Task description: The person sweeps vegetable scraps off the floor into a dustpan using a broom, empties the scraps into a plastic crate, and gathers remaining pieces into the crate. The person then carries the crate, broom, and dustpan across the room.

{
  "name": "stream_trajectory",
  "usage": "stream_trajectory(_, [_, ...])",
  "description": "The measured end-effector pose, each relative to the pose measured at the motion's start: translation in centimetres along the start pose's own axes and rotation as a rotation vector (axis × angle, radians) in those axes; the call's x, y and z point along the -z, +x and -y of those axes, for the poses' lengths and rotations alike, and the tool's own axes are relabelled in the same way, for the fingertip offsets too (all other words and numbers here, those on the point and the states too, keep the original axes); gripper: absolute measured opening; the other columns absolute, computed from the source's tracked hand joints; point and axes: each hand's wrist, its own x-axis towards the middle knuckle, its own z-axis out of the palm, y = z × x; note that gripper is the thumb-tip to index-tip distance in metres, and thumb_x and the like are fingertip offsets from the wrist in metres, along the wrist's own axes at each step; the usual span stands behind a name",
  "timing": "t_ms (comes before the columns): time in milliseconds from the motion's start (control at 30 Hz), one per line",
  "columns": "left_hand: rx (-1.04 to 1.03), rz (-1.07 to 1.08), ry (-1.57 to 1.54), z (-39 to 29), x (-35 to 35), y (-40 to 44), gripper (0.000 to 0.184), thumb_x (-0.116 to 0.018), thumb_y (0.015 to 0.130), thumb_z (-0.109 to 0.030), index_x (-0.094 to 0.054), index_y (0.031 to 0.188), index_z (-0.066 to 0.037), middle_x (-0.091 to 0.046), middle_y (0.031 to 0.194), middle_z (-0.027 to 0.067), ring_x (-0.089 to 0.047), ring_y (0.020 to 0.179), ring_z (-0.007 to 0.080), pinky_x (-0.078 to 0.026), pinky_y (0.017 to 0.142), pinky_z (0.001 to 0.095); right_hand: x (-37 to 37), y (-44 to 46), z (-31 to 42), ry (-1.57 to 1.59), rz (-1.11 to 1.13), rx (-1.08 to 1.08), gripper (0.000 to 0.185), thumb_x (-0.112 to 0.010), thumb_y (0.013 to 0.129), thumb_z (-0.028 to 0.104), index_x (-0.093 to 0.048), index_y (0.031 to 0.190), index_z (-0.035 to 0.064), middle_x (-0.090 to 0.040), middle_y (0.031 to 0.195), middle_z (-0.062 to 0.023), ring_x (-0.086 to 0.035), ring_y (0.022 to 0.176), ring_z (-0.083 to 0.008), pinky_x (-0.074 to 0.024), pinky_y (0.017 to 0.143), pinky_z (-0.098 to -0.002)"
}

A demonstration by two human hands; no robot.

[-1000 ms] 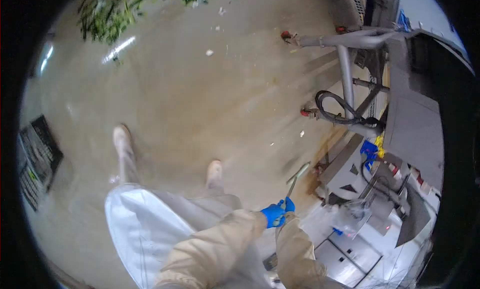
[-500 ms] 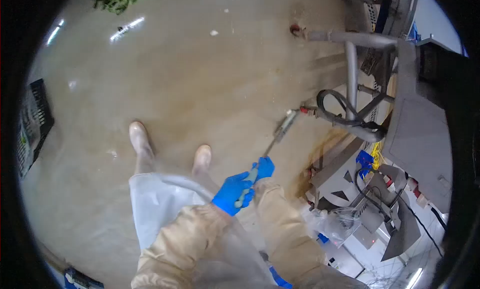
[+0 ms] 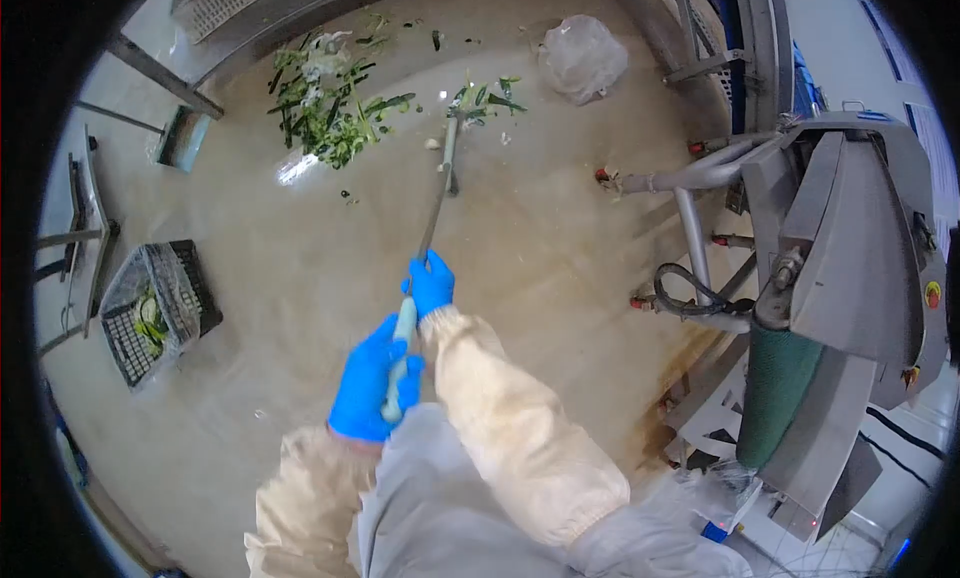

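Both hands wear blue gloves and hold one long-handled floor tool (image 3: 433, 216). My left hand (image 3: 370, 383) is wrapped round the thick pale green grip at its lower end. Higher up the shaft, my right hand (image 3: 431, 284) is closed round it. The narrow head at the far end reaches a small clump of green scraps (image 3: 485, 100) on the wet floor. A larger pile of green leaves and stalks (image 3: 330, 113) lies left of that head.
A black crate (image 3: 205, 288) with a plastic liner and green scraps stands at the left. A clear plastic bag (image 3: 583, 60) lies at the top. At the right is a metal machine (image 3: 860, 268) with a green belt, a wheeled frame (image 3: 692, 233) and a black hose (image 3: 675, 278).
The view has moved up and left, bringing the leaf pile and crate further into sight. The tool has swung from the right to point forward at the scraps. Both hands still hold it.
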Motion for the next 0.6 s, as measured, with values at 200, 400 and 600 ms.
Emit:
stream_trajectory(200, [0.164, -0.093, 0.501, 6.2, -0.2, -3.6, 0.051, -0.045, 0.077, -0.008, -0.025, 0.125, -0.011, -0.046, 0.063, 0.0056, -0.042, 0.039, 0.0113, -0.035, 0.032, 0.0227, 10.0, -9.4, -1.2, 0.043, -0.163, -0.191, 0.041, -0.045, 0.079, 0.01, -0.033, 0.118, 0.0108, -0.051, 0.065, -0.0103, -0.051, 0.049, -0.0181, -0.0433, 0.042, -0.0296])
stream_trajectory(400, [0.122, 0.234, 1.816, 15.6, 3.6, -2.1, 0.059, -0.048, 0.067, -0.01, -0.029, 0.123, -0.011, -0.053, 0.069, 0.0171, -0.054, 0.057, 0.0309, -0.043, 0.052, 0.0402, 23.1, -13.3, -9.6, 0.306, -0.48, -0.743, 0.016, -0.039, 0.082, 0.023, -0.041, 0.083, 0.0073, -0.05, 0.058, -0.0122, -0.05, 0.046, -0.0242, -0.0417, 0.04, -0.037])
stream_trajectory(600, [0.042, 0.019, 1.543, 25.3, 8.0, 4.5, 0.057, -0.05, 0.066, -0.011, -0.033, 0.121, -0.012, -0.053, 0.068, 0.0165, -0.053, 0.06, 0.0321, -0.042, 0.055, 0.0423, 29.5, -6.7, -16.7, -0.05, -0.605, -0.649, 0.031, -0.036, 0.084, 0.029, -0.041, 0.062, 0.0084, -0.036, 0.038, -0.0081, -0.037, 0.026, -0.0223, -0.0287, 0.023, -0.0361])
